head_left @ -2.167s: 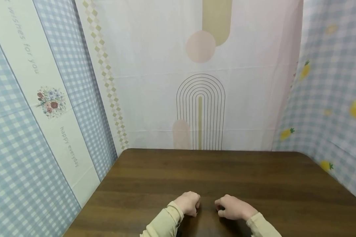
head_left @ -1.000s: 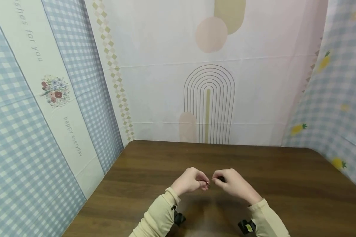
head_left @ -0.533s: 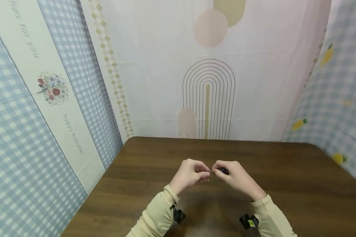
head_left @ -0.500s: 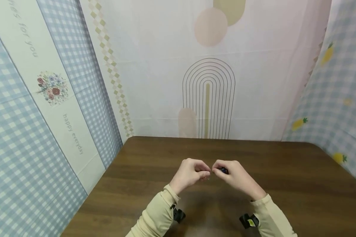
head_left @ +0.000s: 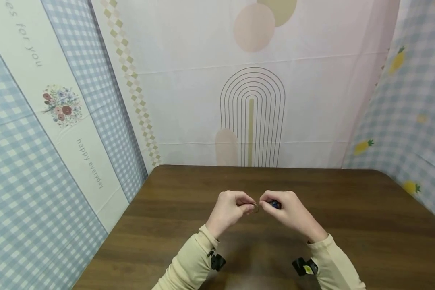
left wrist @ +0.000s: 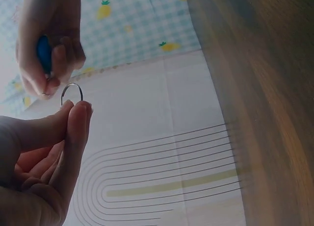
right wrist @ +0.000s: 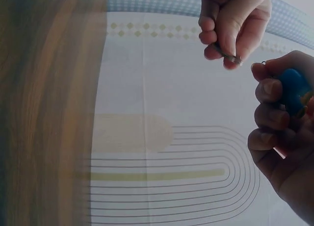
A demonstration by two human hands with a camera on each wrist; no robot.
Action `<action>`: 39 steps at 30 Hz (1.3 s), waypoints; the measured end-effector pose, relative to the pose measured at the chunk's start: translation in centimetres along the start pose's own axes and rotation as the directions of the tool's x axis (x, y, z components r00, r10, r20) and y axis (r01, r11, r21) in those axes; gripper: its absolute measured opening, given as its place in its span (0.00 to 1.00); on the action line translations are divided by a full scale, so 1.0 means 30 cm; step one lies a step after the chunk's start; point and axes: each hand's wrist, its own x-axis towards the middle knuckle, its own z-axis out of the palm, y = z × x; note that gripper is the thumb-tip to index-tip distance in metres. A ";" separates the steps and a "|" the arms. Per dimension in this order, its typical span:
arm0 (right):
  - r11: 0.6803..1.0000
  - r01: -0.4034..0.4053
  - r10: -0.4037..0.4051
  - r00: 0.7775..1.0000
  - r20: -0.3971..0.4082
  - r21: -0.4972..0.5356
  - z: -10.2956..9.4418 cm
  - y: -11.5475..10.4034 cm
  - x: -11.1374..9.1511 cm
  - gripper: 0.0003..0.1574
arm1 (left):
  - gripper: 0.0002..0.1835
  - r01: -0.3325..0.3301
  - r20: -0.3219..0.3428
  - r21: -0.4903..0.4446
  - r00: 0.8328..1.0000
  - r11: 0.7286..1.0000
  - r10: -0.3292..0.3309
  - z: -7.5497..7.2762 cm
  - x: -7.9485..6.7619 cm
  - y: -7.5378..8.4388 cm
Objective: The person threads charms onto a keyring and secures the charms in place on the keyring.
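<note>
In the head view both hands are held up over the wooden table [head_left: 188,249], fingertips facing each other with a small gap. My left hand [head_left: 226,211] pinches a thin metal split ring [left wrist: 73,84] between thumb and index finger; its loop stands up past the fingertips in the left wrist view. My right hand [head_left: 291,211] has its fingers curled round a glossy blue keychain charm [right wrist: 293,91], partly hidden in the palm. A tiny metal loop [right wrist: 264,62] sticks out at the right thumb and index fingertips, apart from the ring.
A black wrist camera [head_left: 218,262] is strapped at the left sleeve, another black camera [head_left: 304,266] at the right. Behind the table hangs a pale patterned cloth [head_left: 188,108]. Blue checked cloths stand left [head_left: 14,161] and right [head_left: 402,121].
The hands have risen from low over the table and come closer together. In the last half second the ring has turned into clearer view at the left fingertips, and more of the blue charm shows.
</note>
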 end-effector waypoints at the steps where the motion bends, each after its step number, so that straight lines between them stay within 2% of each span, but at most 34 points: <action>1: 1.000 0.009 -0.009 1.000 0.000 0.006 0.000 -0.001 0.001 0.09 | 0.02 -0.014 -0.013 0.007 1.000 1.000 0.015 0.001 0.000 0.003; 7: 0.999 0.039 -0.039 0.999 -0.028 0.003 0.002 -0.002 0.007 0.11 | 0.03 -0.099 -0.073 0.044 0.992 0.994 0.102 -0.001 -0.002 0.034; 14: 0.999 0.033 -0.033 0.995 -0.091 -0.004 -0.003 0.000 0.013 0.10 | 0.06 -0.125 -0.104 0.014 0.987 0.992 0.125 0.006 -0.007 0.056; 19: 0.999 0.044 -0.045 0.991 -0.126 -0.008 -0.001 0.003 0.018 0.09 | 0.06 -0.177 -0.148 0.051 0.972 0.983 0.183 0.018 -0.003 0.055; 25: 0.991 0.123 -0.131 0.981 -0.142 -0.060 -0.001 0.014 0.020 0.10 | 0.05 -0.214 -0.169 0.124 0.958 0.969 0.233 0.022 0.000 0.060; 29: 0.960 0.227 -0.253 0.953 -0.166 -0.163 0.001 0.020 0.020 0.09 | 0.04 -0.231 -0.179 0.170 0.949 0.958 0.261 0.025 0.004 0.057; 33: 0.910 0.327 -0.379 0.905 -0.191 -0.254 0.003 0.020 0.027 0.10 | 0.05 -0.245 -0.184 0.180 0.943 0.953 0.277 0.031 0.007 0.053; 36: 0.878 0.379 -0.440 0.879 -0.183 -0.292 0.001 0.020 0.032 0.02 | 0.06 -0.258 -0.179 0.161 0.942 0.953 0.285 0.034 0.008 0.052; 39: 0.856 0.411 -0.468 0.874 -0.133 -0.314 -0.004 0.026 0.033 0.16 | 0.08 -0.270 -0.156 0.151 0.943 0.951 0.293 0.035 0.010 0.046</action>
